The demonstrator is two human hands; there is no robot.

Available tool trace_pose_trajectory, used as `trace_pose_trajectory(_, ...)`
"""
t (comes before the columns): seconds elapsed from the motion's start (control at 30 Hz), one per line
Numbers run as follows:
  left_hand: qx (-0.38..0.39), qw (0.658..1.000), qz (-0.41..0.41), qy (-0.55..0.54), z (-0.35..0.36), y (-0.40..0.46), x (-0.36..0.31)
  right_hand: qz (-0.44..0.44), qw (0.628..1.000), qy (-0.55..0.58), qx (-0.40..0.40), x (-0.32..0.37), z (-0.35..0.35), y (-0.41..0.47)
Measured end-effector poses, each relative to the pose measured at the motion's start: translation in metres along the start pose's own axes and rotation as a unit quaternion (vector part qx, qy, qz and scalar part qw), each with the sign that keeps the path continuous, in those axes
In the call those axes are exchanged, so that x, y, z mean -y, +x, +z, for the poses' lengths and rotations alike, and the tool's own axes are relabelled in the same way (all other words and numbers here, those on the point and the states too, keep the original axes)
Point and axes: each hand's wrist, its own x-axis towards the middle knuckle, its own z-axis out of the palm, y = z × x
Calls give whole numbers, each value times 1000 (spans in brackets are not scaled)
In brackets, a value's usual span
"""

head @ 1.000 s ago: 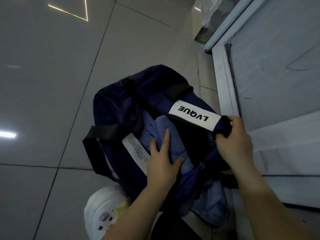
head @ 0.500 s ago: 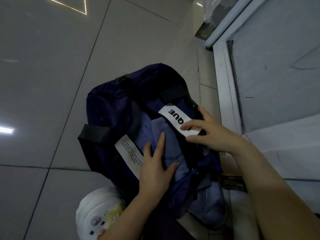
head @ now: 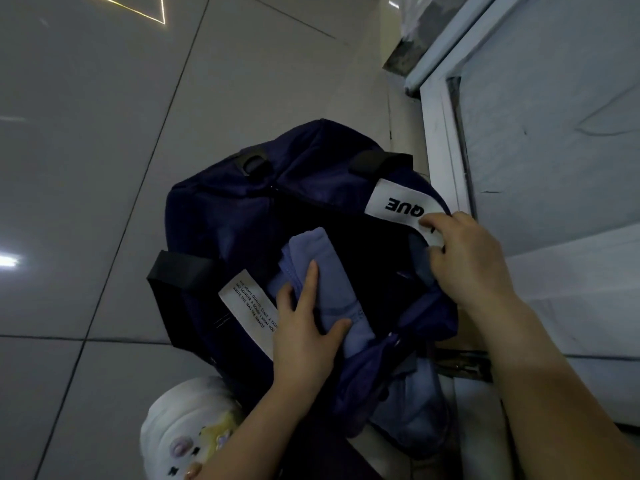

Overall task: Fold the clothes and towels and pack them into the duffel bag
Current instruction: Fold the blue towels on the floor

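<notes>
The navy duffel bag (head: 242, 230) sits on the tiled floor (head: 86, 168), mouth open. At its left side the left hand (head: 304, 327) lies flat, fingers straight, thumb spread, pressing a folded light-blue garment (head: 322, 271) down inside the opening. To the right, the right hand (head: 464, 258) pinches the bag's rim at the white label (head: 398, 206), holding the mouth wide. To my eye, the garment should be pushed flat toward the bottom while the rim stays lifted, so the fold doesn't bunch or spring open.

Glossy tiled floor (head: 104, 168), white slipper (head: 180, 431), pale door frame (head: 446, 140).
</notes>
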Motion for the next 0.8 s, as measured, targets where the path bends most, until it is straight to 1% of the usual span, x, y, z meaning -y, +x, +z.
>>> trace_pose_trajectory(0.13, -16, 1000, -9, -17, 9, 5, -20, -12, 1000, 18, 6, 3, -5, 0)
trace_pose_trajectory(0.23, -2, 999, -32, -26, 27, 13, -41, -14, 999, 31, 8, 6, -9, 1)
trace_pose_trajectory(0.3, 10, 999, -38, 0, 40, 20, -45, -14, 999, 32, 10, 8, -11, 1)
trace_pose_trajectory(0.4, 33, 999, 7, 25, 47, 21, -36, -16, 999, 37, 16, 6, -12, 0)
trace_pose_trajectory(0.5, 17, 999, 44, 27, 45, 16, -23, -19, 999, 44, 22, 2, -11, -1)
trace_pose_trajectory(0.57, 22, 997, 61, 33, 46, 14, -19, -19, 998, 49, 25, 1, -10, -1)
trace_pose_trajectory(0.73, 2, 998, 47, 32, 36, 22, -15, -21, 998, 63, 21, -4, -13, 0)
trace_pose_trajectory(0.8, -19, 998, 25, 46, 24, 18, -11, -26, 997, 65, 20, -8, -14, -1)
